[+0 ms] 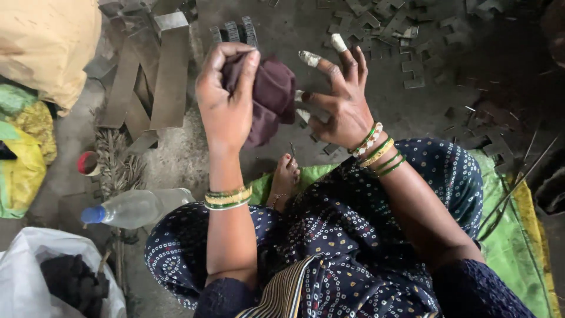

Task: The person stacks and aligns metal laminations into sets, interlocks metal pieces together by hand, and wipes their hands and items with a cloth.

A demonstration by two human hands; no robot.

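My left hand [226, 97] is closed around a dark maroon cloth [272, 94], holding it up in front of me. My right hand [341, 100] is beside the cloth with its fingers spread, the thumb side touching the cloth's edge. Two fingertips of that hand are wrapped in white tape. Both wrists wear green and yellow bangles. I sit cross-legged on the floor in dark blue dotted clothing, with one bare foot [285, 176] showing below the hands.
Grey metal channel pieces [170, 70] lie at upper left, and several small notched metal plates [388, 26] are scattered at the top. A plastic bottle with a blue cap [132, 209] lies at left. A white bag of dark lumps [65, 277] sits at lower left, a green mat [512, 235] under me.
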